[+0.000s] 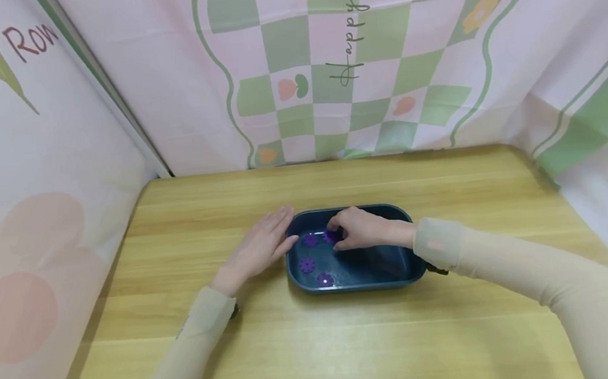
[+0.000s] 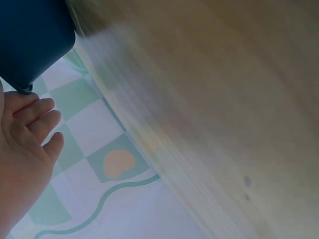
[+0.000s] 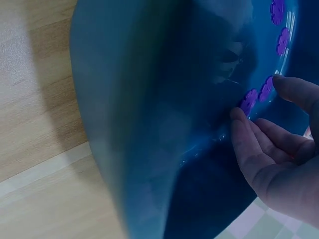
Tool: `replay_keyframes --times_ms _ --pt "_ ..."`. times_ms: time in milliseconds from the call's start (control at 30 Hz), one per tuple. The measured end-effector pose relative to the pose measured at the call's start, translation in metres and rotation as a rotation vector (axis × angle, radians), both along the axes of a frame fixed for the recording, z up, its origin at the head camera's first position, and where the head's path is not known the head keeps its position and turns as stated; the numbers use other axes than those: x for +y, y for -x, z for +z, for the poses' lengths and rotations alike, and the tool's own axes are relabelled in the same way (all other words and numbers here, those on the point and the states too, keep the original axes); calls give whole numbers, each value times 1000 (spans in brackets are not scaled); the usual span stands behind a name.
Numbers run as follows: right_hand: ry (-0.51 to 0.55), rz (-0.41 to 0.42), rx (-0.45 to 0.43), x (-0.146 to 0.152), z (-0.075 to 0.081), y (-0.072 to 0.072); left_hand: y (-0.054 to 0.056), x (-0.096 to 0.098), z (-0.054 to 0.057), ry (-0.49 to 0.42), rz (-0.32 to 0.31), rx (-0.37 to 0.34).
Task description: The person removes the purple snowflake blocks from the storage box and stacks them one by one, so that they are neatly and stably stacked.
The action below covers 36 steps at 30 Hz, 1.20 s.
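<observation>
A dark blue oblong basin [image 1: 369,284] sits on the wooden table, with several purple flower-shaped pieces [image 1: 307,265] on its floor toward the left end. My right hand [image 1: 360,228] reaches into it, fingers bent and thumb and index apart. In the right wrist view, one fingertip is right at the nearest purple flower piece [image 3: 248,102], and another finger ends close to a second. Against the basin's left end lies my left hand [image 1: 262,243], its fingers fairly straight. The left wrist view has those fingers [image 2: 37,112] just by the basin's rim [image 2: 25,89].
The wooden table [image 1: 233,363] surrounds the basin on all sides. Beyond its far edge hangs a patterned curtain [image 1: 339,44] with green checks, and more printed cloth [image 1: 26,243] hangs along the left side. Dark bands show at both sleeve cuffs.
</observation>
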State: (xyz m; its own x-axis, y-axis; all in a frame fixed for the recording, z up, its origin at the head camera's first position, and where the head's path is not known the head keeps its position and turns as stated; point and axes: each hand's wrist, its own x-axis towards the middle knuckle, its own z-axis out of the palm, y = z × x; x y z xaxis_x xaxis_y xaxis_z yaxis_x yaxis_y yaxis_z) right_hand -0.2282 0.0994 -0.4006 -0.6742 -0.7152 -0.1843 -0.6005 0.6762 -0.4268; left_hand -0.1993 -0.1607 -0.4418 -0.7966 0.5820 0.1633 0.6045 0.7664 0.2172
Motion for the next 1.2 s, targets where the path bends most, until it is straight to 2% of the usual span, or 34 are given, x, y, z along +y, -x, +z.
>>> replay_keyframes --times_ms 600,933,1200 --pt "-20 27 23 -4 -7 5 -1 -1 2 -9 1 0" --pt "-54 43 121 -7 -10 2 -1 -1 2 -9 -2 10" --pt "-62 22 146 -8 -16 -1 -1 -1 2 -4 -4 2"
